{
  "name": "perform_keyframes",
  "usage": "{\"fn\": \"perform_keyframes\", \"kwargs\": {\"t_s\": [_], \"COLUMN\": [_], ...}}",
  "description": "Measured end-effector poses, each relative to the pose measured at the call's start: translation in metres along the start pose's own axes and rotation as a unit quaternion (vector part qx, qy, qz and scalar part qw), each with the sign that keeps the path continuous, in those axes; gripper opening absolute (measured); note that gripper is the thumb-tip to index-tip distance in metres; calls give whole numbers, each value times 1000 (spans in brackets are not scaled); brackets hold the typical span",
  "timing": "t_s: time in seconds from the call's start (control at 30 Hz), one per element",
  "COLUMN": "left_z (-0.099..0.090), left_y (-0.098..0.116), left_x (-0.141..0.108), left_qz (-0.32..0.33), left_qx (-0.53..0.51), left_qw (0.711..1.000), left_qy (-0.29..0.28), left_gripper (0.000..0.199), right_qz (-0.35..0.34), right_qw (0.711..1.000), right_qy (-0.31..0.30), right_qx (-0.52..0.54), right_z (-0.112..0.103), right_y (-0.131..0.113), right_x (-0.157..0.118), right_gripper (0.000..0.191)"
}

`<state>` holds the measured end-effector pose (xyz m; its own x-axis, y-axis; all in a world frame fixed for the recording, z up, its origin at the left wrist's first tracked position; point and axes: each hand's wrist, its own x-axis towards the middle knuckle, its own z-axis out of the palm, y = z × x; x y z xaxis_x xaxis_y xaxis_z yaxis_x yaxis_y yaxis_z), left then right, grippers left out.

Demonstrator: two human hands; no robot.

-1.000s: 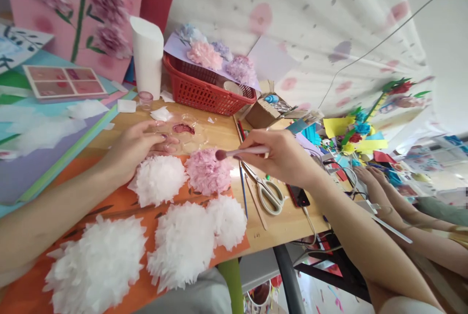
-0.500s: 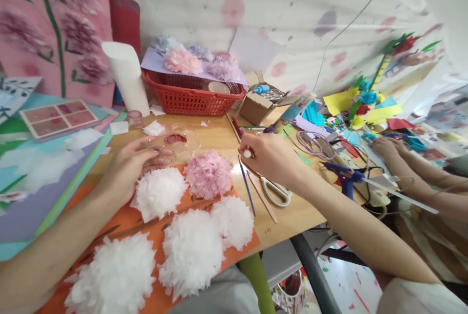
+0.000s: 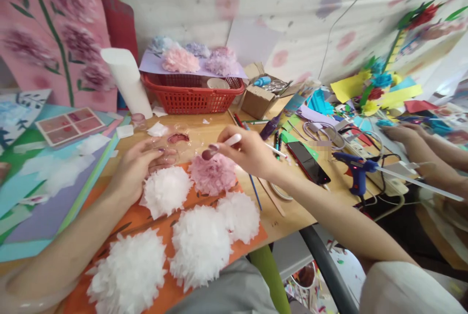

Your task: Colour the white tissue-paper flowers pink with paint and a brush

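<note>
My right hand (image 3: 243, 150) pinches a white-handled brush (image 3: 233, 139), its dark tip over the pink paper flower (image 3: 212, 173). Left of it, my left hand (image 3: 141, 165) has its fingers around the near edge of a clear plastic dish (image 3: 166, 155). Dark red color (image 3: 179, 137) lies in the clear plastic just beyond those fingers. Several white paper flowers (image 3: 200, 245) sit on the orange sheet (image 3: 183, 299), one of them touching my left hand's side.
Behind stand a red basket (image 3: 193, 101), a white bottle (image 3: 127, 82) and a cardboard box (image 3: 258, 101). To the right lie a phone (image 3: 309, 162), a blue glue gun (image 3: 356, 172) and cables. Another person's hands (image 3: 409, 141) are at the far right.
My right hand has moved left with the brush, from beside the scissors to above the pink flower. A phone now shows where my arm was. The view has shifted slightly.
</note>
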<state>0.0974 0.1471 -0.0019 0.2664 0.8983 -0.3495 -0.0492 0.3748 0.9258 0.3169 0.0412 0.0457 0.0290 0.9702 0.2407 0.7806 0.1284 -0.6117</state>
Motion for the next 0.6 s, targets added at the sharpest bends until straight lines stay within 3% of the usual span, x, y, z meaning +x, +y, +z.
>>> {"fn": "perform_keyframes", "kwargs": {"t_s": [0.1,0.17,0.23,0.3,0.4,0.47,0.6], "left_z": [-1,-1,-2,-1,-1,-2,-3], "left_y": [-1,-1,-2,-2,-1,-1,-3], "left_x": [0,0,1,1,1,1,2], "left_qz": [5,6,5,6,7,8,9], "left_qx": [-1,-4,-6,-8,-8,-8,-8], "left_qw": [1000,1000,1000,1000,1000,1000,1000], "left_qy": [0,2,4,5,0,-3,-10], "left_gripper": [35,34,33,33,35,39,46], "right_qz": [17,26,10,-9,9,31,12], "right_qw": [995,996,1000,998,994,992,994], "right_qy": [-68,-41,7,13,-93,-124,-52], "right_qx": [-66,-74,-4,67,49,14,93], "right_z": [3,3,5,9,12,12,11], "right_y": [4,5,7,7,8,8,11], "right_x": [8,14,18,21,22,21,17], "right_gripper": [38,43,42,42,43,47,41]}}
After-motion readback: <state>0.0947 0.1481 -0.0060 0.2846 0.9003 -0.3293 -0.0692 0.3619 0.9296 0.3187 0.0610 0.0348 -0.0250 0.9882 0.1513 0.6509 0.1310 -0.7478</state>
